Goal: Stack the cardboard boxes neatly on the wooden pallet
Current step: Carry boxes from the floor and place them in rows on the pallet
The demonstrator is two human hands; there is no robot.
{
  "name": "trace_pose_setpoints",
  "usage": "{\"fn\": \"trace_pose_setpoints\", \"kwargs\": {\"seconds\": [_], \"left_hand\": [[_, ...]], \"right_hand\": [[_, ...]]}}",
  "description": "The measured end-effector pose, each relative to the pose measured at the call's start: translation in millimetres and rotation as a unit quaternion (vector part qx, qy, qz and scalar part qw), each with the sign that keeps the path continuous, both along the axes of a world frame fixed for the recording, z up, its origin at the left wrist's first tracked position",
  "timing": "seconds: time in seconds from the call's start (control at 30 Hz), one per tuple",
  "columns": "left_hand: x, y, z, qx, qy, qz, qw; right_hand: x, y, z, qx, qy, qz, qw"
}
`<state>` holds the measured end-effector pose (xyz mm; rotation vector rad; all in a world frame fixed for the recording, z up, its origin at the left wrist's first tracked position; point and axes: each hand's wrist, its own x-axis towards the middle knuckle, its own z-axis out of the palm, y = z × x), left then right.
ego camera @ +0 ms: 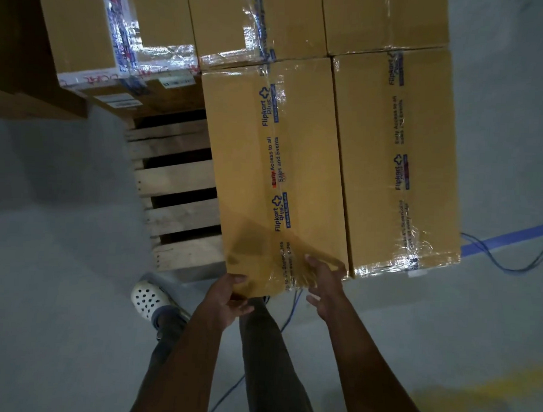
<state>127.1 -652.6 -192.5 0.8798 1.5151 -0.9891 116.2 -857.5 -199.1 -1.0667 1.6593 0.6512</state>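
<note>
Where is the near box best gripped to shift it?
Near box: grip its short near end from the standing side, or its free left face above bare pallet. The right box sits close along its right; a far box abuts its end.

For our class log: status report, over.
Left hand grips near end of long brown taped cardboard box. Right hand open on its top. Blue cable on floor underfoot.

The clear tape point(273, 174) along the near cardboard box point(315, 164) reads "Flipkart plus" and "Early Access to all Sales and Events", as does the right-hand box point(429, 135).
</note>
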Motion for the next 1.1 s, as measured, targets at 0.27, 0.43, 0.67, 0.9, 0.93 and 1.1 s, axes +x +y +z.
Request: {"fn": "trace_pose_setpoints", "kwargs": {"seconds": [0.27,0.43,0.67,0.9,0.93,1.1], "left_hand": [[3.9,-5.6,11.1,-0.001,0.005,-0.116,0.993],[2.8,-16.2,7.0,0.001,-0.024,-0.219,0.975],[23.9,-19.0,-10.5,0.219,-0.268,-0.668,0.659],[55.8,1.1,-15.5,0.177,-0.204,-0.762,0.589],[54.7,2.2,-14.8,0.174,-0.201,-0.766,0.585],[57.0,-3.3,-13.8,0.16,-0.202,-0.742,0.619]], "right_hand": [[-2.9,-4.3,-6.8,-0.017,0.028,0.069,0.997],[4.5,3.1,1.1,-0.063,0.083,0.206,0.973],[54.9,-10.9,3.2,-0.225,-0.031,0.516,0.826],[119.8,-40.4,-1.8,-0.207,-0.092,0.586,0.778],[123.7,-41.3,-2.4,-0.201,-0.093,0.582,0.783],[125.1,-44.7,-1.2,-0.203,-0.066,0.623,0.753]]}}
